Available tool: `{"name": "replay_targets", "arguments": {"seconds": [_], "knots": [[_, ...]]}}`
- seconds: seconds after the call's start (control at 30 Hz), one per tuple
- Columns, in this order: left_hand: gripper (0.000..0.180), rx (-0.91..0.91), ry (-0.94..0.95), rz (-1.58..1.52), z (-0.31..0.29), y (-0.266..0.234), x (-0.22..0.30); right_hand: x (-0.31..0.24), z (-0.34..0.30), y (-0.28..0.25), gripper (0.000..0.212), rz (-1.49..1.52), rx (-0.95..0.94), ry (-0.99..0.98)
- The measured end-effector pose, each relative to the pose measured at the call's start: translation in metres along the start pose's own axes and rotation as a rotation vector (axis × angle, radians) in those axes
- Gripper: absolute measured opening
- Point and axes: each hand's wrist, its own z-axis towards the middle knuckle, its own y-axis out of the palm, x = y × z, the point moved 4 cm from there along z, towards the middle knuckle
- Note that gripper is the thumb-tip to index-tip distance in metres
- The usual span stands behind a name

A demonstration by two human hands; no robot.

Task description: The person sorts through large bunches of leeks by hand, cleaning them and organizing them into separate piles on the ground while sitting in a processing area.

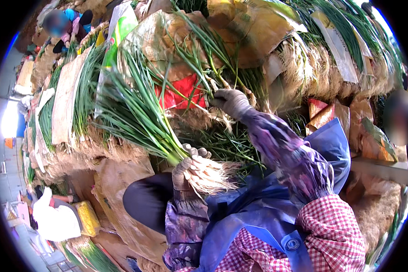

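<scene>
A thick bunch of spring onions (143, 113) is gripped near its white ends by my gloved left hand (186, 167), above my lap. Its green leaves fan out to the upper left, and its pale roots (213, 174) hang to the right of the fist. Farther off, my gloved right hand (235, 103) is closed at the base of a few loose spring onions (208, 59) lying on brown sacking (158, 43). Its fingertips are partly hidden. A red patch of packaging (186, 90) lies just left of that hand.
Rows of bundled spring onions (84, 99) with roots outward line the left and the far right (310, 63). Loose green leaves (226, 140) litter the ground before my lap. Other people (59, 217) sit at the left. Brown sacking (122, 190) lies by my knee.
</scene>
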Motion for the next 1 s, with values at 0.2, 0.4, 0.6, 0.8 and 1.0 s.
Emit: {"name": "replay_targets", "arguments": {"seconds": [0.2, 0.4, 0.6, 0.8, 1.0], "knots": [[0.040, 0.173, -0.135, 0.122, -0.009, -0.035, -0.003, -0.042, -0.047, 0.022, 0.019, 1.073, -0.446, 0.335], [0.024, -0.072, -0.262, -0.161, -0.011, 0.003, -0.032, -0.046, -0.057, 0.054, 0.030, 1.332, -0.547, 0.550], [0.031, -0.052, -0.110, -0.146, -0.023, 0.000, -0.025, -0.084, -0.057, 0.070, 0.028, 1.524, -0.583, 0.386], [0.028, 0.037, -0.172, -0.117, -0.019, -0.018, -0.022, -0.075, -0.051, 0.040, 0.034, -0.127, -0.042, -0.138], [0.023, -0.158, 0.002, -0.182, -0.034, 0.015, -0.002, 0.011, -0.053, 0.042, 0.018, 0.273, -0.046, 0.162]]}}
